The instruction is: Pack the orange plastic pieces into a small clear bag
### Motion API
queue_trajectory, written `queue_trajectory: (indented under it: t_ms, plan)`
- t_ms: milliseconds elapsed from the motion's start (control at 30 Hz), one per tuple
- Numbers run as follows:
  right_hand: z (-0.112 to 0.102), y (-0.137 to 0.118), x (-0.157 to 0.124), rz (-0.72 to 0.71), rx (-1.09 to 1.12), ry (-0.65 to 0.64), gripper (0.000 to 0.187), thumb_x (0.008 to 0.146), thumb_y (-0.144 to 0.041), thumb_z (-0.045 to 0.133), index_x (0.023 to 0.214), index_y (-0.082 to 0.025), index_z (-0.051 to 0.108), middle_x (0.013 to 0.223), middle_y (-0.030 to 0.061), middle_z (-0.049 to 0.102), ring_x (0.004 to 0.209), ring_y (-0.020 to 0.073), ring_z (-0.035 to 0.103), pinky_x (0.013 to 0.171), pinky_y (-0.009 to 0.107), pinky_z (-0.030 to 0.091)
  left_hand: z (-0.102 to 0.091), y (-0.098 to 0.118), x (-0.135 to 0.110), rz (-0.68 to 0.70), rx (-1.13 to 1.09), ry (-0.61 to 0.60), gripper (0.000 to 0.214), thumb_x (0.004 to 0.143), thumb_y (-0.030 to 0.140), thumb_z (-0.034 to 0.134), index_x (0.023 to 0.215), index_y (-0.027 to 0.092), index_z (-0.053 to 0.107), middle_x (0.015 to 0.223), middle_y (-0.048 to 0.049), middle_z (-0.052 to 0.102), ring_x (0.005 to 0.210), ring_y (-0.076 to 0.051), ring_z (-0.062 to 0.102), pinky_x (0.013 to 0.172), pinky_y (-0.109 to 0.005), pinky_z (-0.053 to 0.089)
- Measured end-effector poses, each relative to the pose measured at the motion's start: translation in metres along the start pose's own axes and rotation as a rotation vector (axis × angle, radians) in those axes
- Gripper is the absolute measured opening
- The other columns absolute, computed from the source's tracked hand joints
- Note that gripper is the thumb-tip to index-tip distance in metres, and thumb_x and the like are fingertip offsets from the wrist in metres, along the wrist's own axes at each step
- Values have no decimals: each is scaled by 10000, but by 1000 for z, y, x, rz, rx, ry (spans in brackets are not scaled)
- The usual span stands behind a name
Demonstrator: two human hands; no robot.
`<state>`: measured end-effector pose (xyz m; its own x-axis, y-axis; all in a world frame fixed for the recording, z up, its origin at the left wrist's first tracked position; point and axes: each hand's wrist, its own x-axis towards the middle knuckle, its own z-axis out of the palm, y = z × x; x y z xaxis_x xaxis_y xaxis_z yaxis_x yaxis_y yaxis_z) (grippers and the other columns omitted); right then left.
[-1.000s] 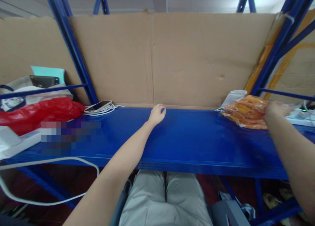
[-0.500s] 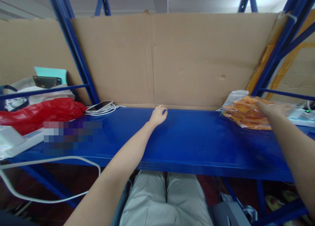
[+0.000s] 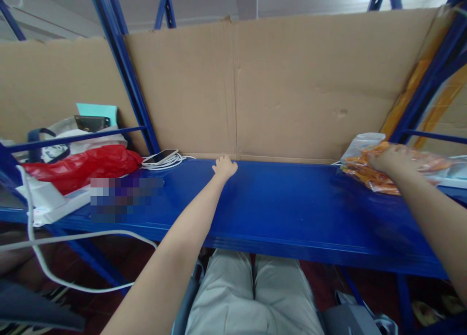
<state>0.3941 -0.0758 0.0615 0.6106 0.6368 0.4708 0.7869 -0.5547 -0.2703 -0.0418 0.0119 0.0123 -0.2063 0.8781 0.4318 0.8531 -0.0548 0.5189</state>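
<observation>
My left hand (image 3: pixel 225 167) rests at the back of the blue shelf top (image 3: pixel 270 203), near the foot of the cardboard panel. Its thumb stands apart from the fingers and nothing is in it. Over on the right, my right hand (image 3: pixel 396 160) lies on a clear plastic bag with orange contents (image 3: pixel 368 172) and grips its upper side. Blur and the bag partly hide those fingertips. What the orange contents are, I cannot make out.
Cardboard (image 3: pixel 292 86) walls the back between blue metal posts (image 3: pixel 129 77). To the left lie a phone (image 3: pixel 165 156) on a coiled white cable, a red plastic bag (image 3: pixel 95 164) and a white power strip (image 3: pixel 67 206). A white cable (image 3: pixel 91 235) loops off the front edge.
My right hand has drawn in slightly and closed on the bag, whose plastic now spreads further right. My left hand has shifted a little left, thumb out. The view has turned slightly left.
</observation>
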Motion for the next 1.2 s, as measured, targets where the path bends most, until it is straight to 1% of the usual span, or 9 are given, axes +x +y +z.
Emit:
queue_trajectory:
  t_ms: [133, 300, 433, 600, 733, 833, 1000, 1100, 1200]
  plan:
    - [-10, -7, -14, 45, 35, -95, 779, 935, -451, 353, 1477, 94, 230, 1531, 341, 199, 1464, 338, 152, 1134, 526, 152, -11, -21, 4, -79, 98, 84, 403, 780, 237, 523, 1161, 138, 607, 1297, -247, 576, 1285, -413, 454, 1033, -666, 317]
    - [-11, -5, -19, -44, 24, -116, 772, 946, -488, 364, 1530, -13, 192, 1584, 261, 134, 1491, 278, 42, 1100, 572, 181, -38, -51, 0, -185, 232, 157, 561, 833, 245, 440, 1372, 91, 471, 1520, -251, 340, 1428, -420, 242, 1067, -738, 177]
    - [-7, -7, -22, -79, 0, -124, 747, 949, -489, 378, 1535, -59, 208, 1571, 284, 157, 1489, 302, 40, 1061, 636, 188, -58, -75, -1, -347, 244, 142, 626, 869, 289, 402, 1463, 95, 364, 1585, -238, 182, 1462, -450, 86, 999, -800, 203]
    - [-11, -32, -36, -136, 10, -148, 748, 949, -491, 360, 1515, -20, 230, 1586, 251, 143, 1481, 335, 59, 1109, 621, 143, -71, -94, -1, -485, 317, 131, 636, 897, 347, 369, 1501, 155, 320, 1606, -192, 122, 1468, -441, -12, 986, -823, 165]
    - [-16, -59, -45, -189, 114, -131, 739, 944, -463, 354, 1507, -5, 216, 1590, 238, 141, 1459, 387, 104, 1113, 651, 92, -76, -97, -2, -558, 411, 71, 650, 919, 403, 338, 1517, 152, 285, 1620, -156, 39, 1475, -410, -34, 1031, -782, 173]
    - [-11, -73, -49, -230, 222, -80, 715, 925, -406, 380, 1487, 13, 238, 1570, 273, 169, 1443, 397, 163, 1105, 642, 134, -78, -100, -2, -557, 425, 51, 670, 919, 426, 329, 1521, 139, 270, 1617, -174, 45, 1471, -428, -4, 1009, -791, 206]
    - [32, -74, -51, -374, 343, 66, 602, 864, -307, 410, 1398, -30, 395, 1502, 259, 336, 1371, 366, 344, 1088, 554, 271, -77, -100, -2, -518, 406, 79, 659, 918, 410, 349, 1512, 130, 292, 1617, -177, 49, 1471, -430, 11, 1017, -789, 182]
    - [59, -64, -45, -500, 377, 101, 545, 811, -291, 487, 1330, -128, 490, 1428, 201, 456, 1323, 350, 420, 1055, 551, 337, -70, -85, -1, -362, 333, 158, 630, 931, 386, 333, 1504, 126, 306, 1618, -172, 81, 1477, -402, 66, 1066, -746, 158]
    - [67, -55, -39, -508, 412, 120, 510, 792, -261, 502, 1283, -126, 526, 1382, 206, 499, 1305, 339, 447, 1043, 532, 369, -58, -56, 2, -271, 195, 178, 605, 931, 374, 360, 1494, 155, 323, 1612, -161, 156, 1472, -370, 155, 1101, -694, 188]
